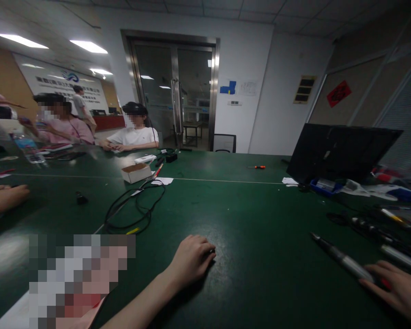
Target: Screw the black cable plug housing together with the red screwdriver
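Fingers of our right hand (395, 289) close on the rear end of a slim pen-shaped tool (344, 262), its tip pointing forward and left. For steadier control, we should shift the grip toward the middle of the shaft and keep the tip away from our left hand (192, 257). That hand rests curled, palm down, on the tabletop (256, 228); we cannot tell whether it holds anything. Beyond the right hand, tangled cables (363, 224) could snag the tool; lift clear before swinging right. Farther off stand a blue tray (325, 186) and a black monitor (342, 155). Forward of the left hand we note a looped black cable (163, 194), an open box (136, 174) and an orange-handled screwdriver (259, 167).
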Demonstrator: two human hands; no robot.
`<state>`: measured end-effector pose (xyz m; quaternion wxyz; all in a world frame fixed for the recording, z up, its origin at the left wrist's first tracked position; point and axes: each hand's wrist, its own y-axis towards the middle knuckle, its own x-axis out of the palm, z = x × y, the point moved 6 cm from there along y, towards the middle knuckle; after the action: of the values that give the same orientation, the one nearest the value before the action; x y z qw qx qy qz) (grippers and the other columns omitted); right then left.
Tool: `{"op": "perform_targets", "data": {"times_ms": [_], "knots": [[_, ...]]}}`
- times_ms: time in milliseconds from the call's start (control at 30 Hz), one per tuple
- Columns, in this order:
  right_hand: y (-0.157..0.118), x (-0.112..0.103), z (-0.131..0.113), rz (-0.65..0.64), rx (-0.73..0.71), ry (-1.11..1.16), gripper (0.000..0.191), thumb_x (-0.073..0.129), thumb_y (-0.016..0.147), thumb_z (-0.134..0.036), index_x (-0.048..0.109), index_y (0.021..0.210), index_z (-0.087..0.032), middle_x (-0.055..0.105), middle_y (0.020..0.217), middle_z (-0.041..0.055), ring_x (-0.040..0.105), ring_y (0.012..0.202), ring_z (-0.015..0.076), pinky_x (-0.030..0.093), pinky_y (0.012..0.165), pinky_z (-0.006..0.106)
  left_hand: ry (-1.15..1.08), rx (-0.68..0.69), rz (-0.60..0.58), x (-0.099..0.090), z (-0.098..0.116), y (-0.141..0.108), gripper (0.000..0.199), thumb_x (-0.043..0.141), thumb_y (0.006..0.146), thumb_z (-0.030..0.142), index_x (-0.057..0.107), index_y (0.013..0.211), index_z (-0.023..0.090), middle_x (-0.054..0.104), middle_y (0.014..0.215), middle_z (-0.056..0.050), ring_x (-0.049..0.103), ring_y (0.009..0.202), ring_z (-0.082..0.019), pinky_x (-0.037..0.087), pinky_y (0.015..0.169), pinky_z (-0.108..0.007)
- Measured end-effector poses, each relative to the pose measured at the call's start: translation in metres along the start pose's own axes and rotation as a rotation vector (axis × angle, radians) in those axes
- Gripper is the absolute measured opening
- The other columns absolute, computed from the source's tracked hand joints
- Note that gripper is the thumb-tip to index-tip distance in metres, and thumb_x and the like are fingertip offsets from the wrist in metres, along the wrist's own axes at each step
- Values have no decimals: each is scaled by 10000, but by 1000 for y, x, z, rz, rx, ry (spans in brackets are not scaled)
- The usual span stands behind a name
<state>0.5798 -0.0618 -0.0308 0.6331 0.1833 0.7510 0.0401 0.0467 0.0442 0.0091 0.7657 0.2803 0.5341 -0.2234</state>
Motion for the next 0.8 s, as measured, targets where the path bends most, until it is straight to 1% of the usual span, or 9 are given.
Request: {"op": "perform_targets", "data": {"times_ms": [67,100,200,267,367,467,567,667,800], "knots": [[4,1,-23,-145,31,41,359,600,777,-529,784,846,-228,670,1075,275,708,836,332,537,730,435,1,0,0,1,-1,0,202,561,943,224,724,1061,200,709,960,-72,644,888,-243,468,795,-371],[5,-1,-39,-179,40,49,354,595,780,-518,779,877,-232,670,1079,259,704,838,337,543,734,446,2,-1,-1,2,-1,0,201,562,942,225,724,1058,199,708,957,-73,643,887,-243,470,795,-371],[10,-1,-102,-273,-95,67,364,528,844,-479,746,1012,-240,673,1041,169,692,806,301,557,687,411,5,-7,-4,2,-2,0,201,561,940,228,725,1052,195,705,948,-75,641,885,-244,478,797,-375],[13,-1,-142,-286,-152,51,359,537,844,-444,730,1054,-226,660,1081,138,682,790,274,554,668,381,-7,-6,0,1,-1,-1,210,568,936,237,722,1072,192,706,967,-78,640,901,-250,484,811,-387],[15,4,-200,-349,-273,42,324,535,872,-360,704,1112,-223,634,1142,116,672,820,246,541,687,351,-60,14,22,-3,2,-2,279,615,912,275,691,1164,182,697,1080,-91,630,975,-263,489,861,-404],[14,8,-258,-422,-424,38,293,578,869,-278,678,1136,-214,624,1100,87,660,834,226,524,711,342,-102,55,45,-8,7,-4,407,655,886,306,627,1273,183,654,1203,-106,598,1074,-280,474,934,-433],[13,9,-313,-444,-572,8,243,625,864,-243,673,1101,-210,625,1060,62,652,821,222,497,692,336,-121,82,59,-12,12,-5,521,687,858,318,559,1349,198,602,1286,-114,559,1146,-290,443,994,-461],[13,12,-360,-444,-696,-36,249,678,841,-241,663,1085,-194,633,1053,59,656,803,232,480,673,332,-127,85,51,-15,16,-6,596,721,831,342,520,1376,209,570,1326,-115,527,1191,-301,416,1029,-474],[11,18,-407,-458,-821,5,233,654,878,-298,664,1067,-162,644,1094,85,669,834,243,484,684,327,-137,83,-2,-14,17,-6,691,739,797,366,457,1407,206,572,1310,-118,532,1176,-310,411,1033,-479]]}}
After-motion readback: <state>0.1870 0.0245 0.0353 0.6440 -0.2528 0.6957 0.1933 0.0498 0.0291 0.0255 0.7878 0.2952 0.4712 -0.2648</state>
